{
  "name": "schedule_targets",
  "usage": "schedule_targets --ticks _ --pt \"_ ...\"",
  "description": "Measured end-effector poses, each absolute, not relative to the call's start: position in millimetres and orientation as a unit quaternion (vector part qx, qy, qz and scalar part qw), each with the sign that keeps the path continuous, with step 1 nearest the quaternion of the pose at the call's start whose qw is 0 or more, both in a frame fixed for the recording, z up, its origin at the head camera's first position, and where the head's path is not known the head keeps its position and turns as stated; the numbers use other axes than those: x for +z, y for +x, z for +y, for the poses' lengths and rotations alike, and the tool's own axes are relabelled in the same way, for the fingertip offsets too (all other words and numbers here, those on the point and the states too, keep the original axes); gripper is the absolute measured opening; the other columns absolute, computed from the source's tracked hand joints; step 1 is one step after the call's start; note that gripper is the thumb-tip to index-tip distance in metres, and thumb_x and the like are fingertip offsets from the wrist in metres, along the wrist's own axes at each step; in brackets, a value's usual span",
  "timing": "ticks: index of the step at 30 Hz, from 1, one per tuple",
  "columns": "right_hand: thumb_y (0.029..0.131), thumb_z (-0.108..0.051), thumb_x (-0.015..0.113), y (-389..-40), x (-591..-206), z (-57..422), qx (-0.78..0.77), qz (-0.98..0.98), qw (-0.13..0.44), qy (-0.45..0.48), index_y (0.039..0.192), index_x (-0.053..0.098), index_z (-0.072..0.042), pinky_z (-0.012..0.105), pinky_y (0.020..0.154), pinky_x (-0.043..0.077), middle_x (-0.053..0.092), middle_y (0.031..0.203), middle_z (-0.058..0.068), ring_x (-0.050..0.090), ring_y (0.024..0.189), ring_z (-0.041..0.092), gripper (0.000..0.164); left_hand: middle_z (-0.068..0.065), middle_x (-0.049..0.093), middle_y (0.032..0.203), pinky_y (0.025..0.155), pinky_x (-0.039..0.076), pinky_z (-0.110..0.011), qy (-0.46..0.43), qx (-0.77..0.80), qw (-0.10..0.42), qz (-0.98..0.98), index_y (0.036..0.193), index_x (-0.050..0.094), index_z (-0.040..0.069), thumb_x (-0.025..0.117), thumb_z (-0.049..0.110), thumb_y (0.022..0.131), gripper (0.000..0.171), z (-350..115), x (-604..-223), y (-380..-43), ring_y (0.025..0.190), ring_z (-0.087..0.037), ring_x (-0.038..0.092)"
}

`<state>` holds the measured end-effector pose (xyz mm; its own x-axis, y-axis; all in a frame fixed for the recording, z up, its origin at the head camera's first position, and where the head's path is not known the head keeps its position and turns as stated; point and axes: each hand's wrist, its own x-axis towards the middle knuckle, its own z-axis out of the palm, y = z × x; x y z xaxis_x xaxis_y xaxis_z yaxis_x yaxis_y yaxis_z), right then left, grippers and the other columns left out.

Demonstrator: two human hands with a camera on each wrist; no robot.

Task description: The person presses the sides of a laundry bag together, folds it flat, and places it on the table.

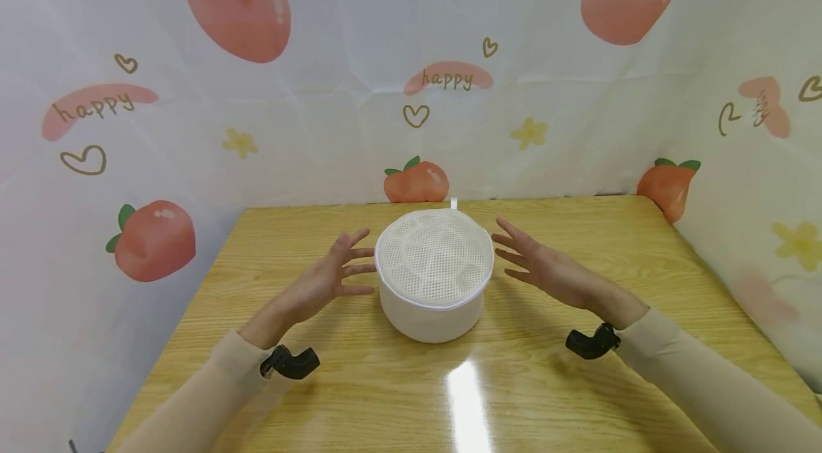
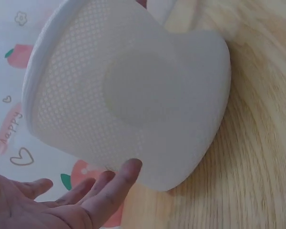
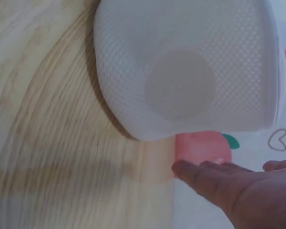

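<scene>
A round white mesh laundry bag (image 1: 434,260) stands upright on the wooden table, its flat mesh top ringed by white piping, with a small white tab at the back. My left hand (image 1: 337,271) is at its left side, fingers spread and pointing at the wall of the bag. On the other side my right hand (image 1: 536,260) has its fingers extended toward the bag, a small gap showing between. Through the mesh wall a round pale shape shows in the left wrist view and the right wrist view. Neither hand grips anything.
The wooden table (image 1: 289,403) carries a bright light reflection in front of the bag. Behind and along both sides hangs a white cloth (image 1: 334,139) printed with peaches, hearts and flowers. Black wrist mounts (image 1: 295,362) sit on both forearms.
</scene>
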<state>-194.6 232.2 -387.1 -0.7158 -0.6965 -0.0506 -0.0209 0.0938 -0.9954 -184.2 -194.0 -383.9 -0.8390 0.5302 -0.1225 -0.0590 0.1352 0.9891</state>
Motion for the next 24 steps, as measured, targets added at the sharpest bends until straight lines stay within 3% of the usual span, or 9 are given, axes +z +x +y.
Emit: schedule_targets --ticks 6,9,14,20,24 --pt "0.113 -0.05 0.008 -198 -386 232 -0.675 0.624 0.316 -0.236 0.168 -0.012 -0.02 0.057 0.121 0.029 0.0 0.173 0.022 0.008 0.157 0.045 0.065 -0.022 0.031 0.162 0.104 0.052 -0.053 0.137 0.677 0.23 0.685 0.168 0.015 0.019 0.02 0.066 0.108 0.076 -193 -386 -185 0.147 -0.045 0.038" --pt "0.112 -0.051 0.007 -200 -387 232 -0.696 0.599 0.326 -0.225 0.167 -0.012 -0.018 0.057 0.118 0.036 0.0 0.172 0.025 0.022 0.156 0.04 0.067 -0.024 0.033 0.159 0.103 0.053 -0.052 0.123 0.69 0.23 0.675 0.167 0.017 0.017 0.021 0.067 0.108 0.077 -193 -387 -186 0.143 -0.045 0.042" --pt "0.112 -0.051 0.008 -203 -392 228 -0.734 0.551 0.339 -0.206 0.167 -0.01 -0.015 0.066 0.116 0.032 0.006 0.17 0.028 0.043 0.146 0.026 0.068 -0.028 0.034 0.157 0.104 0.051 -0.055 0.116 0.717 0.248 0.641 0.167 0.016 0.014 0.02 0.068 0.107 0.081 -193 -389 -188 0.141 -0.047 0.044" --pt "0.112 -0.053 0.009 -203 -399 218 -0.748 0.533 0.345 -0.195 0.167 -0.009 -0.013 0.069 0.114 0.032 0.02 0.167 0.022 0.048 0.142 0.022 0.071 -0.028 0.033 0.159 0.106 0.049 -0.056 0.103 0.73 0.259 0.624 0.166 0.017 0.013 0.021 0.069 0.106 0.082 -189 -394 -188 0.143 -0.046 0.042" --pt "0.111 -0.054 0.009 -203 -405 212 -0.746 0.538 0.342 -0.193 0.167 -0.008 -0.013 0.063 0.111 0.042 0.012 0.169 0.024 0.045 0.143 0.021 0.072 -0.029 0.031 0.16 0.105 0.049 -0.059 0.11 0.742 0.264 0.606 0.166 0.016 0.011 0.021 0.068 0.107 0.082 -183 -399 -188 0.142 -0.046 0.042"
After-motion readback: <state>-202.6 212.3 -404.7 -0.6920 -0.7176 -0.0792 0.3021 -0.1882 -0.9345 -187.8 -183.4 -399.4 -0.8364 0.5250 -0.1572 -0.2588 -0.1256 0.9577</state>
